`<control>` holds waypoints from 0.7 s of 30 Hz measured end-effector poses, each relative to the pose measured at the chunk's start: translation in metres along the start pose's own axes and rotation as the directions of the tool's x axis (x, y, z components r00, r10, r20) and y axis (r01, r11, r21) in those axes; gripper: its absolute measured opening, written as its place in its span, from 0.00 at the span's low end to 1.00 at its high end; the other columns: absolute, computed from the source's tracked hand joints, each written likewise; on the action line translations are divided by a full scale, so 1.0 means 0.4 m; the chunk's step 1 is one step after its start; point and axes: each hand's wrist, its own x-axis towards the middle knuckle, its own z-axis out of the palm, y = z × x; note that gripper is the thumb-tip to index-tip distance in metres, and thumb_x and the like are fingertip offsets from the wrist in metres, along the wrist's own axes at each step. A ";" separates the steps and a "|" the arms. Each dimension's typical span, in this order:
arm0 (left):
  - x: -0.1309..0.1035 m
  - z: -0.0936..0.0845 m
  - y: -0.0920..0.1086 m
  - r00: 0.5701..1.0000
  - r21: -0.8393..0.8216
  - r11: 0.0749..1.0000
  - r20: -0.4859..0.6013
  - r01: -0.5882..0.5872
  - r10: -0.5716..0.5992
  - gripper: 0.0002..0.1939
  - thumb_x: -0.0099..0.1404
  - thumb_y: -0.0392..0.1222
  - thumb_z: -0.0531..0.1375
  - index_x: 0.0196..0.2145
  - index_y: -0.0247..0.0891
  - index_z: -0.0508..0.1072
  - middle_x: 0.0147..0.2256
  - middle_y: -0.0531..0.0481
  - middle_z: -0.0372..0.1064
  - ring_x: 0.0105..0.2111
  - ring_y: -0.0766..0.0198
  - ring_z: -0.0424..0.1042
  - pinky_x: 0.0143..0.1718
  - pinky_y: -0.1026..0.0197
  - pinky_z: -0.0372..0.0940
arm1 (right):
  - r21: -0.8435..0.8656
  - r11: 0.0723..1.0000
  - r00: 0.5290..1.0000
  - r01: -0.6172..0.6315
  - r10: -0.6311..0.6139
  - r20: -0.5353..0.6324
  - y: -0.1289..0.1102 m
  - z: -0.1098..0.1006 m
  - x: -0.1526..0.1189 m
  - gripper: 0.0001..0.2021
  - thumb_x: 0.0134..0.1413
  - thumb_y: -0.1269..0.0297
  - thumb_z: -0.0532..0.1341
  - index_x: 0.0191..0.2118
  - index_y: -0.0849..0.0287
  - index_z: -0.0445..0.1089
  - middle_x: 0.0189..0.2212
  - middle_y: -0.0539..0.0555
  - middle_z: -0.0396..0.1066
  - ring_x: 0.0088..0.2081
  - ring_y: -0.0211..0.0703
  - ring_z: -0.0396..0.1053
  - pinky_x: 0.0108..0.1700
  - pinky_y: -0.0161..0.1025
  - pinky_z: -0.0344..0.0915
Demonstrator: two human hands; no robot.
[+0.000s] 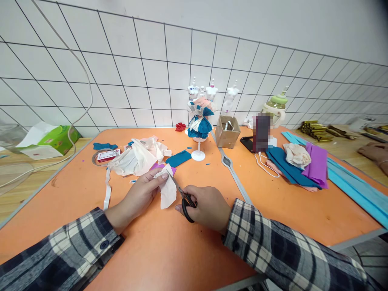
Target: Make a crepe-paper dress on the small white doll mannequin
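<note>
White piece and black-handled scissors above the counter, between its left and right edges.
The white piece looks light, limp and easily torn, best pinched near its upper edge; the left hand has its grip pinched on it there, thumb on top. The stiff scissors suit holding by the loops, where the right hand curls its grip; how far the blades part, I cannot tell.

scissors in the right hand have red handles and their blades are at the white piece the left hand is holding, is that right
Not quite: the scissors have black handles, not red, as the head view shows. They are in the right hand, blades at the white piece held by the left hand.
</note>
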 end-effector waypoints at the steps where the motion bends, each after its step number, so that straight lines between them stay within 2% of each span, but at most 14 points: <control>1: 0.000 -0.001 0.000 1.000 0.007 1.000 -0.006 0.003 -0.003 0.09 0.60 0.45 0.67 0.33 0.37 0.77 0.26 0.51 0.75 0.25 0.64 0.72 0.29 0.65 0.66 | 0.005 1.000 1.000 -0.001 0.001 0.004 0.000 -0.001 0.000 0.10 0.52 0.54 0.66 0.34 0.53 0.69 0.23 0.46 0.69 0.24 0.36 0.63 0.27 0.34 0.44; 6: 0.000 -0.009 -0.005 1.000 0.060 0.998 -0.012 0.005 -0.004 0.10 0.60 0.46 0.67 0.33 0.36 0.77 0.26 0.50 0.75 0.25 0.63 0.72 0.29 0.64 0.65 | 0.036 0.999 1.000 -0.012 0.011 0.026 -0.006 -0.003 -0.001 0.11 0.52 0.52 0.65 0.34 0.53 0.69 0.23 0.46 0.69 0.24 0.36 0.63 0.26 0.34 0.45; 13: 0.004 -0.025 -0.019 0.999 0.141 0.990 0.052 -0.017 0.010 0.09 0.63 0.46 0.65 0.36 0.37 0.77 0.29 0.49 0.77 0.28 0.61 0.74 0.33 0.61 0.66 | 0.056 0.998 1.000 -0.014 0.013 0.018 -0.009 -0.001 -0.002 0.11 0.51 0.53 0.65 0.34 0.54 0.69 0.24 0.46 0.70 0.25 0.36 0.63 0.26 0.33 0.46; 21: 0.002 -0.021 -0.018 0.999 0.101 0.995 0.050 0.006 -0.011 0.09 0.62 0.46 0.66 0.36 0.38 0.76 0.29 0.51 0.76 0.27 0.64 0.72 0.32 0.63 0.66 | 0.076 0.997 1.000 -0.004 0.004 0.007 -0.005 0.002 0.000 0.11 0.51 0.54 0.65 0.33 0.54 0.68 0.23 0.45 0.68 0.24 0.35 0.61 0.27 0.33 0.46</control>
